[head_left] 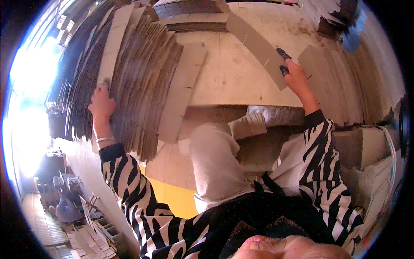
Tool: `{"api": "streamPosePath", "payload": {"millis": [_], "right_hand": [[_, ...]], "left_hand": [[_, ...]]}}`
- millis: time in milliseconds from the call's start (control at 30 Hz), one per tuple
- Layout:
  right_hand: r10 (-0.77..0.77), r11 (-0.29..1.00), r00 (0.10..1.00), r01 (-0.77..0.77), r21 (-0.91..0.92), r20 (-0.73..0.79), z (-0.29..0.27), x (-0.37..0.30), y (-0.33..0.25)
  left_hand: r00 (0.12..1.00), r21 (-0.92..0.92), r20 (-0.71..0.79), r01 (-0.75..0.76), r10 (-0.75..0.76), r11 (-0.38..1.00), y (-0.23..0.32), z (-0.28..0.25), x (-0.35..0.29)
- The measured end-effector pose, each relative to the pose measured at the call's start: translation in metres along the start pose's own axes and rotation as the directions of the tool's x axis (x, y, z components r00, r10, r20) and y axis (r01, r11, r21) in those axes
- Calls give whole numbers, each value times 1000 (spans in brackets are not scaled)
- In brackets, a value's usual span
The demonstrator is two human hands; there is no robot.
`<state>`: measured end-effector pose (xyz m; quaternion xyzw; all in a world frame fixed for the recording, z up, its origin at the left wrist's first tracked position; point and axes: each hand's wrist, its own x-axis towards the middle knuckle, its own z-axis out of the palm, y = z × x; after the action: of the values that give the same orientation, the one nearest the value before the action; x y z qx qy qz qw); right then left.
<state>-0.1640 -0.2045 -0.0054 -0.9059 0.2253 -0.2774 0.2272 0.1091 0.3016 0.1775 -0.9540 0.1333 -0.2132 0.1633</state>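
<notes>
At the left, my left hand [102, 103] has its fingers closed at the near end of a long cardboard strip [115, 41]. That strip lies over a dense row of cardboard strips [142, 73] standing on edge. My right hand [296, 78] is over the right part of the table, with black covers on its thumb and forefinger. Those two fingers are stretched out and apart, resting on a slotted cardboard strip [258, 49] that lies slantwise on the pale tabletop [220, 73]. Another slotted strip [183, 86] leans against the right side of the row.
More stacked cardboard [194, 19] lies at the table's far edge. A stack of cardboard [340, 82] fills the right side. Below the table edge, several cardboard pieces [248, 126] sit near my knees. A person [67, 210] is at the lower left, beyond a pale wall.
</notes>
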Motion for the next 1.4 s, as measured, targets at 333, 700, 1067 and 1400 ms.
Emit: {"api": "streamPosePath", "payload": {"millis": [333,700,1067,1400], "right_hand": [[61,950,939,50,-308,339,2,-7,-29],[-30,943,945,135,-304,326,23,-21,-37],[-329,941,939,335,-46,99,69,-34,-59],[-136,967,889,216,-137,437,59,-30,-63]], "left_hand": [[944,-446,-277,-293,181,846,273,102,-11],[967,-415,-92,-254,238,874,297,169,-22],[819,-863,274,441,504,-247,346,125,-86],[656,-896,218,428,722,-118,331,93,-76]]}}
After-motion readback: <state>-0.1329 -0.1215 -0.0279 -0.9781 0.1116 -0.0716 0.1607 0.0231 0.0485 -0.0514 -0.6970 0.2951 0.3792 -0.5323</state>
